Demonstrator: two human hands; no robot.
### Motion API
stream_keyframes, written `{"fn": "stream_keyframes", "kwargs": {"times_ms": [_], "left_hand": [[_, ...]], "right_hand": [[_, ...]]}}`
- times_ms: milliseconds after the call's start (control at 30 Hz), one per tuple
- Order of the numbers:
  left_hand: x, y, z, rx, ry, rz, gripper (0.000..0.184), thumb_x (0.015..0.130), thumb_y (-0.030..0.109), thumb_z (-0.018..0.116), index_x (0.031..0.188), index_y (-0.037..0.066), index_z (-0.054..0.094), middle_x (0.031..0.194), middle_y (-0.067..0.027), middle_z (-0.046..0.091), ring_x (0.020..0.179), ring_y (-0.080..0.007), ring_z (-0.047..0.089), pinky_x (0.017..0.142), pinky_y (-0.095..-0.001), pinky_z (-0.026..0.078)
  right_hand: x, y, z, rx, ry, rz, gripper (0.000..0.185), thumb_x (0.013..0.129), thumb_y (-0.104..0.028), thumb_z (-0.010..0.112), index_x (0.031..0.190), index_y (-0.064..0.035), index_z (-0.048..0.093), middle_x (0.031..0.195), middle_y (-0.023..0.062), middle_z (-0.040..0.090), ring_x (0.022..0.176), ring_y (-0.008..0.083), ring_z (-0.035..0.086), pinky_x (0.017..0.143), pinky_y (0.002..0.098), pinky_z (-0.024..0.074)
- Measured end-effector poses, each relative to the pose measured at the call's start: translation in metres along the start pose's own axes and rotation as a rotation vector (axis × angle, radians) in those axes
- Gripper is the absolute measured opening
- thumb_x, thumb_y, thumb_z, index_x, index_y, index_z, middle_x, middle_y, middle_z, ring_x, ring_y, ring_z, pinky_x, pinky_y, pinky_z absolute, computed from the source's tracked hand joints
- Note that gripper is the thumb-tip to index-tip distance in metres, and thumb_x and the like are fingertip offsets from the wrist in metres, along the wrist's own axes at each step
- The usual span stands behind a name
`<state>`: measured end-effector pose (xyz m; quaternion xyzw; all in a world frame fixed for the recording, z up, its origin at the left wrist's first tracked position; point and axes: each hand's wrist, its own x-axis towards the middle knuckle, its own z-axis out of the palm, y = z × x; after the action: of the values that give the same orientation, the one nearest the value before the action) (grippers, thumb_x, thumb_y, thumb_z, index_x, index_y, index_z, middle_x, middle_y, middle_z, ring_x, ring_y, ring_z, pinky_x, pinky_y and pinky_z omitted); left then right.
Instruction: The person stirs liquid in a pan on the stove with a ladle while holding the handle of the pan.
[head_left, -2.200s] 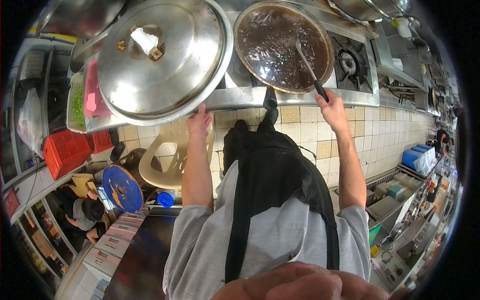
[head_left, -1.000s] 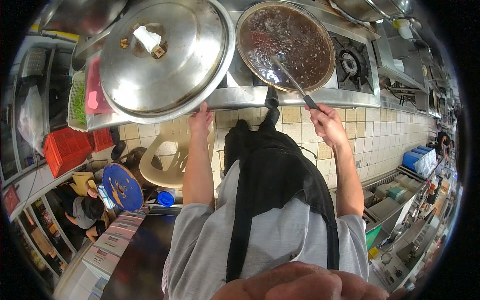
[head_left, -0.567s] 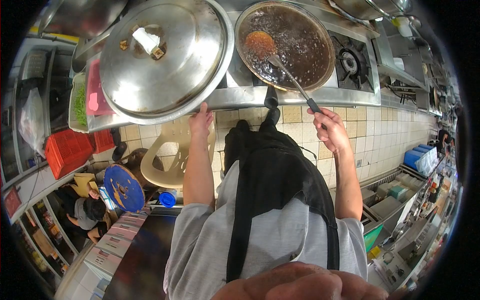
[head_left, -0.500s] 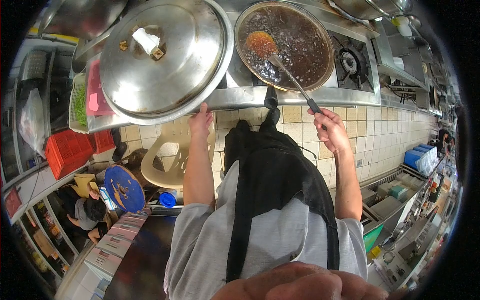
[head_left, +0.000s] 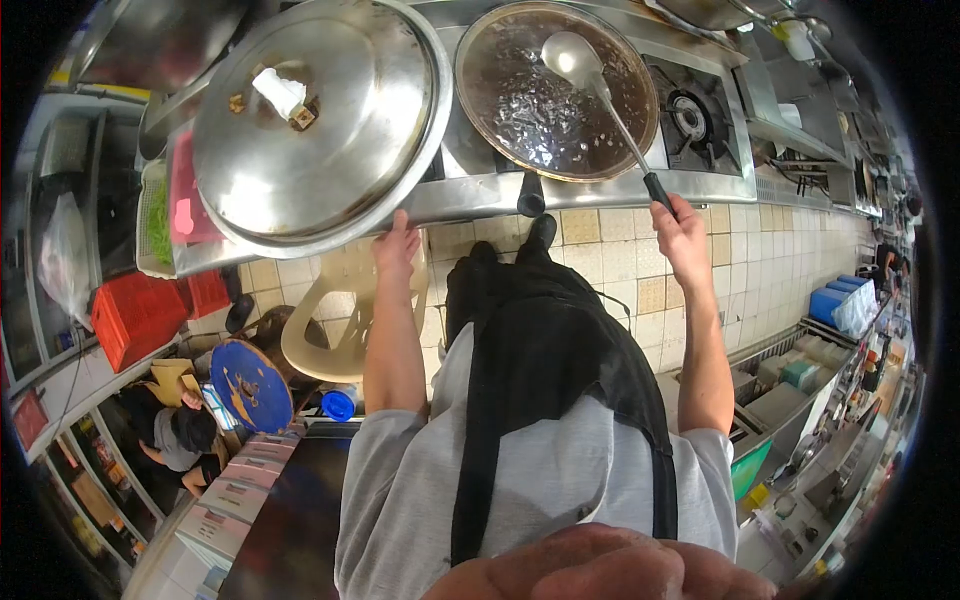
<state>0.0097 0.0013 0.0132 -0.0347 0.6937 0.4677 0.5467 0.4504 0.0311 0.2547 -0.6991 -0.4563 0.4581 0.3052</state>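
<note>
Ladle point(head_left: 603, 92) is over the pot point(head_left: 558, 179), held by the right hand point(head_left: 683, 238). Steel head, round and shallow, pale grey with a bright sheen; thin metal shaft, black grip at the near end. Head sits towards the far side of the pot, shaft slanting back across the rim to the right. Can't tell if the head touches the liquid point(head_left: 548, 125) or hangs just above it. Liquid is dark brown, glossy, broken up by bubbles and white glints, most of them on the near half. Pot is wide and round, its rim stained brownish. Right hand is closed round the black grip, part of the grip sticking out ahead of the fingers. Left hand point(head_left: 397, 245) is half open, fingers loosely bent, at the front edge of the steel tabletop point(head_left: 470, 197), just below the big vessel; can't tell if it's touching or holding that edge. Vessel's domed steel lid point(head_left: 330, 170) is on, brown-stained around the centre, white wrapping point(head_left: 280, 93) on its handle. Gas burner point(head_left: 688, 115) is exposed just right of the pot. Far left: pink tray point(head_left: 190, 190), then a pale basket point(head_left: 145, 225) with green vegetables point(head_left: 158, 220).
</note>
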Motion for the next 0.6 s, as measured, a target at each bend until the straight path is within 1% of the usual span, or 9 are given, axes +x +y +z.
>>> {"fn": "stream_keyframes", "kwargs": {"times_ms": [67,133,167,267,367,467,600], "left_hand": [[0.004,-0.002,-0.002,0.006,-0.005,0.003,0.061,0.088,0.037,0.087,0.121,-0.008,0.06,0.107,-0.0158,0.07,0.09,-0.0233,0.071,0.084,-0.0356,0.063],[0.001,-0.001,-0.001,0.009,0.008,0.003,0.062,0.089,0.037,0.086,0.123,-0.008,0.06,0.114,-0.0192,0.069,0.098,-0.0273,0.071,0.088,-0.0375,0.063],[0.0,0.001,0.0,0.01,0.015,0.003,0.062,0.089,0.036,0.086,0.124,-0.008,0.061,0.118,-0.0209,0.068,0.102,-0.0293,0.071,0.09,-0.0385,0.063],[0.0,0.0,-0.001,0.02,-0.003,0.01,0.063,0.088,0.037,0.086,0.124,-0.008,0.061,0.119,-0.0216,0.068,0.102,-0.0295,0.071,0.089,-0.0384,0.063],[0.001,-0.002,0.0,0.015,0.01,0.016,0.054,0.089,0.036,0.086,0.113,-0.006,0.063,0.103,-0.0145,0.07,0.086,-0.0216,0.07,0.08,-0.0341,0.063],[-0.002,0.001,0.002,0.02,0.042,0.001,0.053,0.089,0.037,0.086,0.113,-0.005,0.064,0.104,-0.0144,0.07,0.088,-0.0219,0.07,0.081,-0.0348,0.063],[0.001,-0.001,0.0,0.018,0.025,0.002,0.053,0.089,0.037,0.086,0.113,-0.004,0.064,0.106,-0.0143,0.07,0.088,-0.0219,0.07,0.081,-0.0349,0.063]], "right_hand": [[0.008,0.005,-0.008,-0.118,0.064,-0.09,0.037,0.101,-0.025,0.066,0.125,0.003,0.065,0.077,-0.0028,0.057,0.063,0.0052,0.047,0.056,0.0246,0.038],[0.018,0.015,-0.017,-0.236,0.124,-0.181,0.041,0.101,-0.025,0.066,0.127,0.0062,0.065,0.082,0.0013,0.063,0.072,0.0094,0.054,0.064,0.0275,0.0457],[0.026,0.026,-0.024,-0.276,0.139,-0.193,0.042,0.101,-0.025,0.066,0.127,0.0075,0.064,0.086,0.0064,0.067,0.079,0.0128,0.056,0.072,0.0311,0.0487],[0.036,0.037,-0.032,-0.341,0.202,-0.307,0.039,0.101,-0.025,0.066,0.127,0.0052,0.065,0.085,0.0103,0.067,0.078,0.0146,0.058,0.073,0.0327,0.0501],[0.036,0.036,-0.038,-0.409,0.238,-0.271,0.037,0.101,-0.023,0.066,0.126,0.0036,0.066,0.086,0.0145,0.068,0.077,0.0186,0.061,0.074,0.0344,0.051],[0.035,0.042,-0.045,-0.478,0.263,-0.292,0.035,0.1,-0.022,0.066,0.124,0.0031,0.066,0.088,0.0183,0.069,0.077,0.0231,0.064,0.075,0.036,0.0519],[0.022,0.033,-0.052,-0.522,0.209,-0.279,0.031,0.099,-0.021,0.065,0.118,0.0035,0.067,0.085,0.0175,0.068,0.074,0.024,0.062,0.071,0.0372,0.0503]]}}
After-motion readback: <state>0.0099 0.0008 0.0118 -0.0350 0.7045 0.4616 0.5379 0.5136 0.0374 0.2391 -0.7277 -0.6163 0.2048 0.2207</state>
